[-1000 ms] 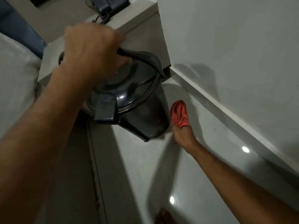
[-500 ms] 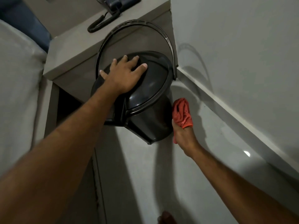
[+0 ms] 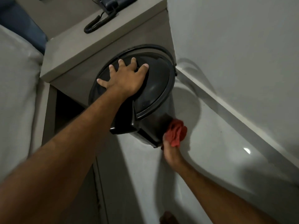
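The black lidded bin (image 3: 150,126) stands on the pale floor (image 3: 210,151), in the corner between the bedside cabinet (image 3: 100,50) and the skirting board (image 3: 226,107). Its bail handle (image 3: 161,49) lies folded back behind the domed lid (image 3: 157,88). The left hand (image 3: 126,78) lies flat on the lid with all 5 fingers spread and straight, pressing rather than gripping. The right hand (image 3: 169,152) has its fingers bunched round a red cloth (image 3: 177,132), which touches the bin's lower side wall near the base.

The step in hand looks like wiping the outside of the bin while the other hand steadies it. The next move likely calls for sweeping the cloth round the wall, keeping weight on the lid so the bin neither slides nor turns.

The bin's back sits very close to the cabinet front; I cannot tell whether they touch, so the cloth probably cannot pass there unless the bin is turned or drawn out. To its right there is open floor up to the skirting board and the wall (image 3: 234,46), which gives the cloth hand room. The telephone (image 3: 111,2) and its coiled cord (image 3: 98,21) sit on the cabinet top, well apart from the work.
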`<action>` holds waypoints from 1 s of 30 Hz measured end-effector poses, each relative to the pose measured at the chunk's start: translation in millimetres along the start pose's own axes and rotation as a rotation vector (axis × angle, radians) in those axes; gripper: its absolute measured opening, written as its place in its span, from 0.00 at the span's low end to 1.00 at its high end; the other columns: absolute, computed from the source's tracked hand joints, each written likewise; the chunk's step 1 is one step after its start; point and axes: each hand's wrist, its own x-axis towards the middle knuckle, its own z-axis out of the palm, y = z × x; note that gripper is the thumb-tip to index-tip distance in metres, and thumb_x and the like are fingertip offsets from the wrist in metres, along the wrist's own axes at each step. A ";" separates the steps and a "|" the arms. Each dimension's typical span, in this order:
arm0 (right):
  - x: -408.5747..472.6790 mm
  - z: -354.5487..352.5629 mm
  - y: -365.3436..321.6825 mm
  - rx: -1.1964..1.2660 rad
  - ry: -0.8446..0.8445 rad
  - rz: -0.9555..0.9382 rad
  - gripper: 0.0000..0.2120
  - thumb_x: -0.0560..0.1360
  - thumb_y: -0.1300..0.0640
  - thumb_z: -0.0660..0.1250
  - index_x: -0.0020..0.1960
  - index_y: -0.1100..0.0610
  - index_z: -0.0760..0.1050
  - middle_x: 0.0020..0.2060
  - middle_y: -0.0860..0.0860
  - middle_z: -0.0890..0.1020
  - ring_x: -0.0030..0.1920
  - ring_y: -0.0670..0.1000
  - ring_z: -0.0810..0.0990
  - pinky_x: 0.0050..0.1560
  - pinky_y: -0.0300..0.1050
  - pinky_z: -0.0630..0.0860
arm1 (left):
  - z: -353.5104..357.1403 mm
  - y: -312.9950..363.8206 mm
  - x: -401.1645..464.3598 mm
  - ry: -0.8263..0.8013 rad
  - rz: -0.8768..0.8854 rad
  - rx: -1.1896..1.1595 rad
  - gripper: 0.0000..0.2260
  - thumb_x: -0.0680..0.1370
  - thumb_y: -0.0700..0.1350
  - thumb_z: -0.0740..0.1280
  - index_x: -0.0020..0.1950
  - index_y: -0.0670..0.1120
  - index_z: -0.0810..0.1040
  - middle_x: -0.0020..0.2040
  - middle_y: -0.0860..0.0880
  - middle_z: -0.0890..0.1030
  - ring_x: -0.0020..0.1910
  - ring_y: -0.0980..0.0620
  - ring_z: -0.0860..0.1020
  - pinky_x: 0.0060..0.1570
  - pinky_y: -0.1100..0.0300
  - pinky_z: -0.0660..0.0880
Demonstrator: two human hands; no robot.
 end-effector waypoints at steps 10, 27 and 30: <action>-35.9 37.7 10.4 -0.156 0.026 -0.162 0.42 0.78 0.39 0.59 0.79 0.56 0.40 0.81 0.56 0.46 0.81 0.52 0.46 0.81 0.47 0.47 | -1.1 1.0 -0.9 -0.010 -0.035 -0.003 0.31 0.79 0.69 0.47 0.80 0.61 0.52 0.83 0.49 0.47 0.80 0.41 0.43 0.67 0.24 0.39; 28.6 7.7 13.8 -0.160 0.144 0.244 0.45 0.75 0.26 0.45 0.72 0.63 0.65 0.63 0.74 0.73 0.62 0.76 0.73 0.62 0.74 0.72 | -3.2 2.6 3.9 -0.047 -0.087 -0.024 0.31 0.79 0.68 0.48 0.81 0.60 0.50 0.83 0.48 0.45 0.80 0.40 0.41 0.67 0.24 0.36; 53.1 9.8 -43.4 -0.247 0.120 0.183 0.44 0.74 0.25 0.41 0.80 0.51 0.53 0.76 0.66 0.62 0.73 0.69 0.64 0.73 0.72 0.60 | -3.5 15.6 -0.6 -0.103 -0.211 -0.102 0.35 0.77 0.70 0.47 0.81 0.58 0.48 0.83 0.47 0.41 0.79 0.38 0.37 0.67 0.24 0.35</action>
